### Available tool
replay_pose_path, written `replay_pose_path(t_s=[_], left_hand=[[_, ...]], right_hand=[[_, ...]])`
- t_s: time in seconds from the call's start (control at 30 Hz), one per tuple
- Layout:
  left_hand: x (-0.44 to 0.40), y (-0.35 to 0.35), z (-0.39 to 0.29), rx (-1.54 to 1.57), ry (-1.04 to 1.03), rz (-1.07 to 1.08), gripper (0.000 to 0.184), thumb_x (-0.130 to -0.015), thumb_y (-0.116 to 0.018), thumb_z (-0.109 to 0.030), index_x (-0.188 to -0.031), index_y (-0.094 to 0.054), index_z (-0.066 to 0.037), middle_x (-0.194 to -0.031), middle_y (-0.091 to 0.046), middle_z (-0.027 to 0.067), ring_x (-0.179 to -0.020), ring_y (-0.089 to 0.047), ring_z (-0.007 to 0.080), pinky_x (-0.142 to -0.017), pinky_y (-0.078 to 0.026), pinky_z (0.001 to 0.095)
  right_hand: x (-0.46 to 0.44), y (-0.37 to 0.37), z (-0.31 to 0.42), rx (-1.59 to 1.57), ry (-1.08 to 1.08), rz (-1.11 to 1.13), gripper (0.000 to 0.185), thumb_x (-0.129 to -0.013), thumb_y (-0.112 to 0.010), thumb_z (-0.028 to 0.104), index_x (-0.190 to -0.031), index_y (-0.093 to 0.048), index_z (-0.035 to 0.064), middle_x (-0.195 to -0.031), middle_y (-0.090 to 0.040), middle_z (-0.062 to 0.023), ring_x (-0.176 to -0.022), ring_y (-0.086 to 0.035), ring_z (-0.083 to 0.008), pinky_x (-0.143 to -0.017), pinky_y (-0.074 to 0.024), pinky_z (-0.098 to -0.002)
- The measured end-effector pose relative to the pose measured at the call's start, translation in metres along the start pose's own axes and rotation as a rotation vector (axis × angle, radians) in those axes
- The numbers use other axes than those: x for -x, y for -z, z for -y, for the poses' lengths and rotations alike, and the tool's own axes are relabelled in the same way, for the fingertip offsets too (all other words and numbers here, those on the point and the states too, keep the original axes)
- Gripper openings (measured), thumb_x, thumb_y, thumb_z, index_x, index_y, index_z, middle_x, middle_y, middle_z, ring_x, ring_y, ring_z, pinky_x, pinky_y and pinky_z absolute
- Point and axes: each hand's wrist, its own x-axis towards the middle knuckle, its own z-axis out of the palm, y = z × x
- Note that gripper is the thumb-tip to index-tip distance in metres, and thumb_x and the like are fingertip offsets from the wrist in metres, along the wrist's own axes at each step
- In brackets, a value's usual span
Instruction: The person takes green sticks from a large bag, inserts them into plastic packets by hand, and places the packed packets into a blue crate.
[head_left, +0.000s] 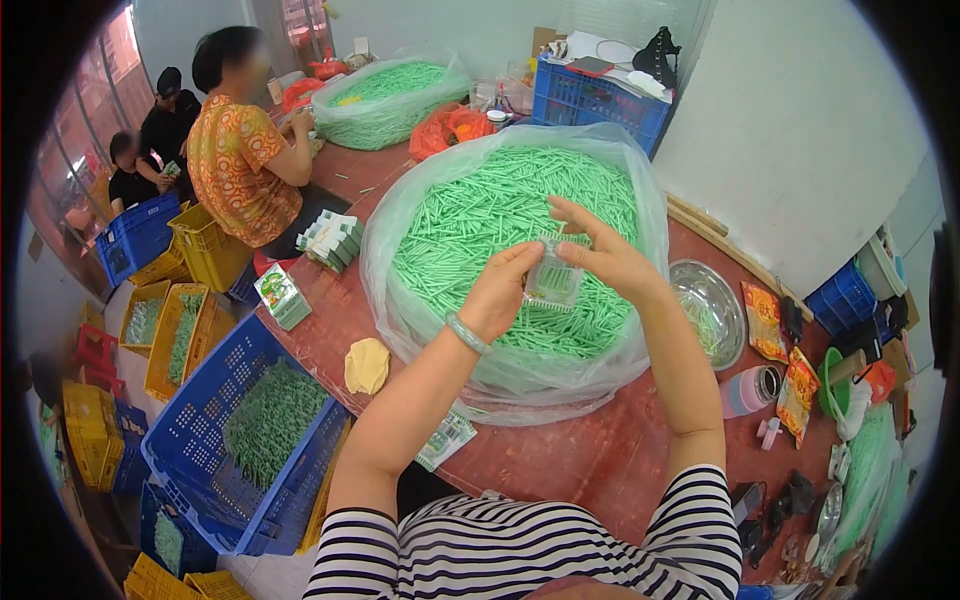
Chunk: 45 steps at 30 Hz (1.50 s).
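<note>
My left hand [502,285] pinches a small clear packet [553,284] by its upper left edge. Pale green sticks show through its front. My right hand [612,255] is at the packet's upper right, its thumb at the top edge and its other fingers stretched out and apart. Both hands are over a large clear plastic bag [385,275] lying wide open on the table. Loose light green sticks [470,215] fill the bag in a heap.
Stacks of printed packs [332,240] and a yellow cloth [367,366] lie left on the red table [540,455]. A metal bowl [735,318] and pink bottle [742,393] stand right. A blue crate [185,440] is lower left. A person in orange [235,170] works at back left.
</note>
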Motion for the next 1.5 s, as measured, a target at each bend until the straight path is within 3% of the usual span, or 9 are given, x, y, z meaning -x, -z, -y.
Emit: replay_pose_path(t_s=[0.13,0.23,0.37,0.5,0.6,0.8,1.33,1.43,1.5], left_hand=[[-0.004,0.009,0.0,-0.019,-0.028,-0.02,0.027,-0.101,-0.051,-0.025,-0.116,-0.061,-0.005,-0.105,-0.065,0.0028,-0.096,-0.061,0.0122,-0.083,-0.05,0.0299],[-0.005,0.018,-0.002,-0.087,-0.057,-0.036,0.026,-0.1,-0.054,-0.024,-0.115,-0.061,-0.003,-0.103,-0.066,0.0022,-0.093,-0.062,0.011,-0.082,-0.05,0.0288],[0.009,0.027,-0.009,-0.329,-0.096,0.032,0.025,-0.093,-0.064,-0.018,-0.111,-0.064,-0.002,-0.099,-0.068,0.0009,-0.088,-0.062,0.0083,-0.079,-0.05,0.0272],[0.034,0.048,-0.041,-0.434,-0.18,-0.101,0.026,-0.086,-0.07,-0.01,-0.11,-0.066,-0.001,-0.097,-0.07,0.0018,-0.086,-0.063,0.0084,-0.076,-0.051,0.0266],[0.049,0.069,-0.066,-0.307,-0.288,-0.242,0.024,-0.089,-0.067,-0.011,-0.111,-0.066,0.0,-0.099,-0.07,0.0032,-0.088,-0.065,0.0105,-0.076,-0.053,0.0277],[0.067,0.092,-0.065,-0.06,-0.211,-0.323,0.027,-0.098,-0.058,-0.024,-0.112,-0.065,-0.001,-0.104,-0.069,0.005,-0.091,-0.066,0.0138,-0.08,-0.054,0.0299],[0.071,0.08,-0.04,-0.097,-0.102,-0.262,0.019,-0.096,-0.061,-0.019,-0.106,-0.068,-0.004,-0.101,-0.069,0.002,-0.091,-0.064,0.011,-0.079,-0.052,0.0271],[0.071,0.083,-0.033,-0.152,-0.134,-0.218,0.02,-0.095,-0.062,-0.019,-0.106,-0.068,-0.004,-0.101,-0.069,0.0018,-0.09,-0.063,0.01,-0.08,-0.05,0.0266],[0.072,0.085,-0.031,-0.254,-0.151,-0.193,0.019,-0.095,-0.062,-0.019,-0.105,-0.068,-0.004,-0.1,-0.069,0.0017,-0.091,-0.062,0.0093,-0.082,-0.048,0.0259]], right_hand=[[-0.006,-0.002,-0.012,0.149,0.048,0.057,0.06,-0.092,-0.064,0.03,-0.145,-0.043,0.0107,-0.142,-0.044,-0.0115,-0.128,-0.041,-0.0225,-0.107,-0.0339,-0.0362],[-0.008,-0.008,-0.008,0.21,0.136,0.02,0.046,-0.091,-0.065,0.019,-0.135,-0.054,0.0075,-0.119,-0.057,-0.01,-0.115,-0.05,-0.0194,-0.097,-0.0414,-0.0321],[-0.02,-0.02,-0.005,0.211,0.145,-0.111,0.024,-0.084,-0.068,0.008,-0.107,-0.067,-0.001,-0.086,-0.064,-0.0026,-0.079,-0.058,-0.0145,-0.072,-0.0478,-0.029],[-0.023,-0.039,0.013,-0.391,0.052,-0.066,0.024,-0.086,-0.067,0.011,-0.108,-0.068,0.001,-0.09,-0.062,0.0002,-0.081,-0.056,-0.0097,-0.071,-0.0479,-0.0266],[-0.029,-0.035,-0.001,-0.213,-0.059,-0.108,0.024,-0.086,-0.067,0.011,-0.108,-0.068,0.0012,-0.094,-0.064,-0.0032,-0.081,-0.058,-0.011,-0.072,-0.0476,-0.0266],[-0.041,-0.065,-0.062,0.772,-0.083,0.024,0.014,-0.078,-0.071,0.017,-0.085,-0.069,0.0041,-0.09,-0.063,-0.017,-0.085,-0.063,-0.031,-0.073,-0.0509,-0.041],[-0.038,-0.079,-0.088,0.996,0.184,-0.12,0.005,-0.078,-0.056,0.001,-0.082,-0.058,-0.0003,-0.089,-0.06,-0.0165,-0.086,-0.058,-0.0343,-0.073,-0.0515,-0.0463],[-0.044,-0.073,-0.086,0.946,0.13,-0.121,0.004,-0.08,-0.057,0.001,-0.083,-0.058,-0.0004,-0.089,-0.062,-0.0168,-0.083,-0.059,-0.0347,-0.07,-0.0503,-0.0437],[-0.038,-0.063,-0.061,0.671,0.06,-0.155,0.006,-0.084,-0.059,0.004,-0.087,-0.061,-0.0006,-0.082,-0.062,-0.013,-0.073,-0.058,-0.0276,-0.068,-0.0486,-0.0386]])
